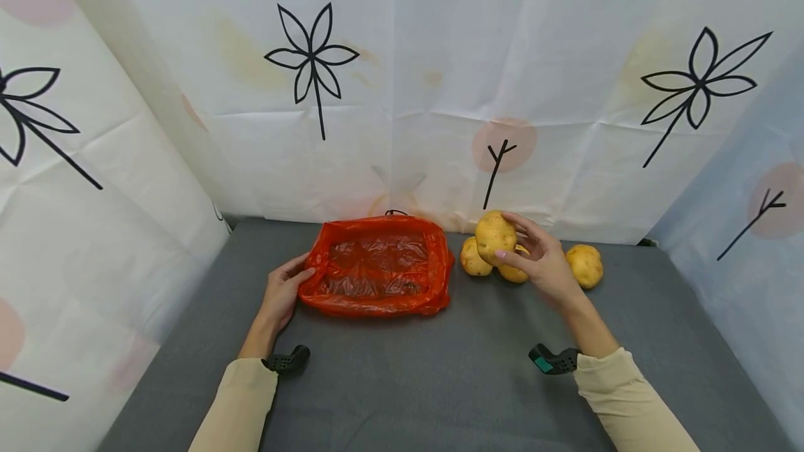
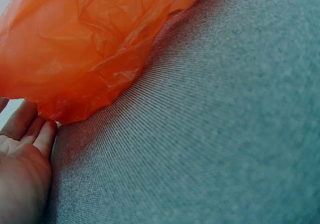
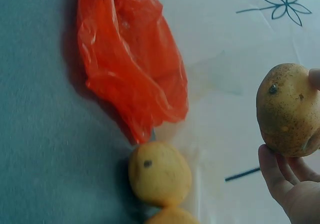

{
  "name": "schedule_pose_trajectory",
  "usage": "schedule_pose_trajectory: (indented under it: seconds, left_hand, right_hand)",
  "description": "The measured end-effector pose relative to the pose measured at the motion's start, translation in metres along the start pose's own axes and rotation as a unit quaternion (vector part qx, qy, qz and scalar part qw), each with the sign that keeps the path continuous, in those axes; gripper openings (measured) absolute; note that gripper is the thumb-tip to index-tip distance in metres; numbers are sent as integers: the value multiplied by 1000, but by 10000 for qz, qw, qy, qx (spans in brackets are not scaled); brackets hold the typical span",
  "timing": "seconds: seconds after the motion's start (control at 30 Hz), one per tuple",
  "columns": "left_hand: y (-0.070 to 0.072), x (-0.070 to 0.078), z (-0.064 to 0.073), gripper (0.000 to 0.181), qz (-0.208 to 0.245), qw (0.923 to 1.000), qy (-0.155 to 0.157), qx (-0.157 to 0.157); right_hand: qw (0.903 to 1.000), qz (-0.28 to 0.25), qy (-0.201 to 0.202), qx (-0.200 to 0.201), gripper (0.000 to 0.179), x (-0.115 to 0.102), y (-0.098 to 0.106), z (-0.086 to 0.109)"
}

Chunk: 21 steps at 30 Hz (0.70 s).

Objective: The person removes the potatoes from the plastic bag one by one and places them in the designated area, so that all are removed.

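Note:
An orange-red plastic bag (image 1: 377,309) lies spread on the grey cloth with its mouth facing up, and nothing shows inside. My left hand (image 1: 283,295) pinches its left rim, thumb over the edge; in the left wrist view the fingers meet the thin plastic (image 2: 85,49). Raised above the cloth to the bag's right, a potato (image 1: 493,237) is gripped between the thumb and fingers of my right hand (image 1: 553,270). Below it rest two potatoes, one on the left (image 1: 474,258) and another partly hidden (image 1: 515,272) by the held potato and hand.
Right of my right hand lies one more potato (image 1: 585,266), near the cloth's back edge. White patterned fabric (image 1: 402,159) hangs directly behind and along both sides. The grey cloth (image 1: 402,382) stretches in front of the bag.

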<state>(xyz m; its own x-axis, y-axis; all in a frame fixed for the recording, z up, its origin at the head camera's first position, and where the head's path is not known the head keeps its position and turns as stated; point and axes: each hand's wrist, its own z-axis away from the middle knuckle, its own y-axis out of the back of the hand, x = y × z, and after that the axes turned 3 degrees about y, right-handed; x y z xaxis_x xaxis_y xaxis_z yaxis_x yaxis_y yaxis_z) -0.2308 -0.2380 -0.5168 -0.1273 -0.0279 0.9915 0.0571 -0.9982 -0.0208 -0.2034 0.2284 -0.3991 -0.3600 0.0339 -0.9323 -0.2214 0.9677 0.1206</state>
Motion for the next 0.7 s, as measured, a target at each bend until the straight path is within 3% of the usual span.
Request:
schedule_pose_trajectory:
  seconds: [0.57,0.7]
  left_hand:
    - [0,0,-1,49,-42,10000,67,17]
    - [0,0,-1,48,-24,10000,77,41]
  right_hand:
    - [9987,166,-187,454,63,0,40,20]
    - [9984,213,-77,512,63,1,53,26]
